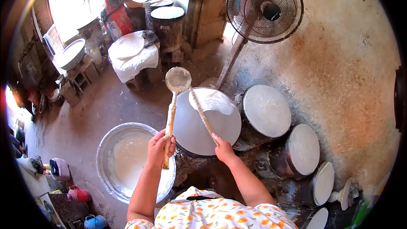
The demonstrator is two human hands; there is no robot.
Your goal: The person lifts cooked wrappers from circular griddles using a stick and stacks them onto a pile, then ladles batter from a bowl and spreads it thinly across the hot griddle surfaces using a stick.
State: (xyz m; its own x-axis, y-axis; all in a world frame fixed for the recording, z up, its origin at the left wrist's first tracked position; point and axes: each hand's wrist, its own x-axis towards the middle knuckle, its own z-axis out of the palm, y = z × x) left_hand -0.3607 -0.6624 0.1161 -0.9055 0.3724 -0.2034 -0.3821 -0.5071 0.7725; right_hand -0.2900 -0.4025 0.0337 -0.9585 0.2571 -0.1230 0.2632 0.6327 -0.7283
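Note:
My left hand (160, 145) is closed round the pale wooden handle of a ladle (178, 79), whose round, batter-smeared bowl is raised at the far left rim of a drum. My right hand (224, 149) grips a thin wooden stick (203, 116), which slants up to the left over the same drum. That drum's round, flat, greyish-white top (199, 133) lies between and beyond my hands. Near its far edge is a brighter, wet-looking white patch (216, 101). Below my left forearm stands a large metal basin (104, 161) of white batter (131, 154), partly hidden by the arm.
Several drums with white round tops (267, 110) curve along my right side. A standing fan (265, 10) rises behind. At the back left, another person (116, 6) works at drums beside a cloth-covered stand (135, 65). A red kettle (79, 194) sits lower left.

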